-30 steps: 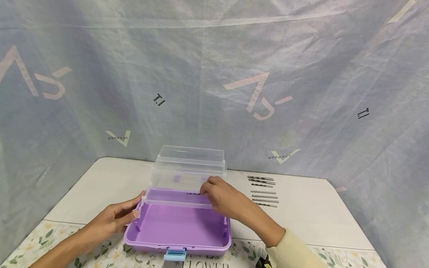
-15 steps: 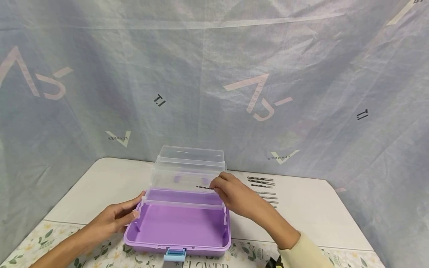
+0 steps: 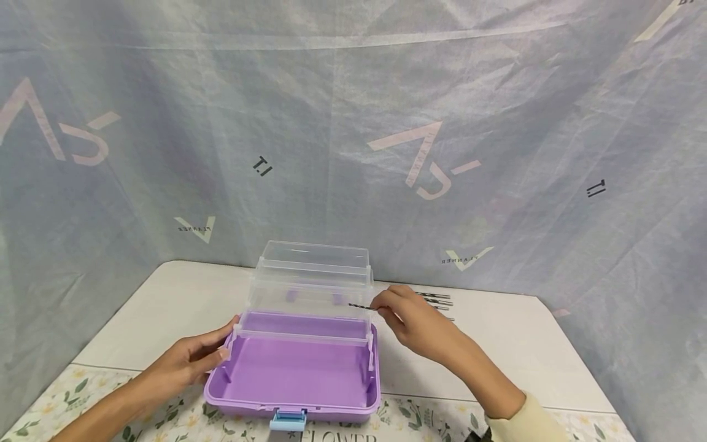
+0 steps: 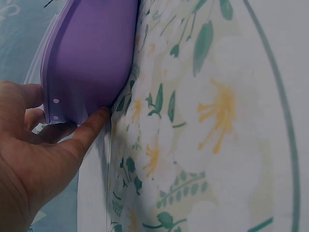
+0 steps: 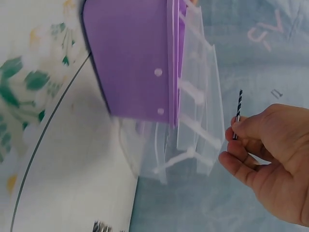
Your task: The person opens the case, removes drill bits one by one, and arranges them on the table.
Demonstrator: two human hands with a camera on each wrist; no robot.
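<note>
My right hand (image 3: 414, 319) pinches a small dark twist drill bit (image 3: 361, 306) between thumb and fingertips, with the fluted end pointing left. In the head view the bit overlaps the right side of the raised clear lid (image 3: 315, 273). The right wrist view shows the same drill bit (image 5: 239, 106) beside the lid. A purple storage box (image 3: 298, 371) stands open with a blue latch (image 3: 289, 420) at its front. My left hand (image 3: 190, 356) grips its left side, the thumb at the rim. In the left wrist view the fingers (image 4: 89, 130) lie against the box's outer wall.
Several more drill bits (image 3: 442, 301) lie in a row on the white table (image 3: 508, 350), right of the box and partly hidden behind my right hand. A floral cloth (image 3: 72, 402) covers the front edge. A printed grey-blue curtain (image 3: 342, 123) hangs behind and at both sides.
My right hand has moved right with the drill bit, from over the box's clear tray to its right side, and now covers part of the row. The left hand and box stay put.
</note>
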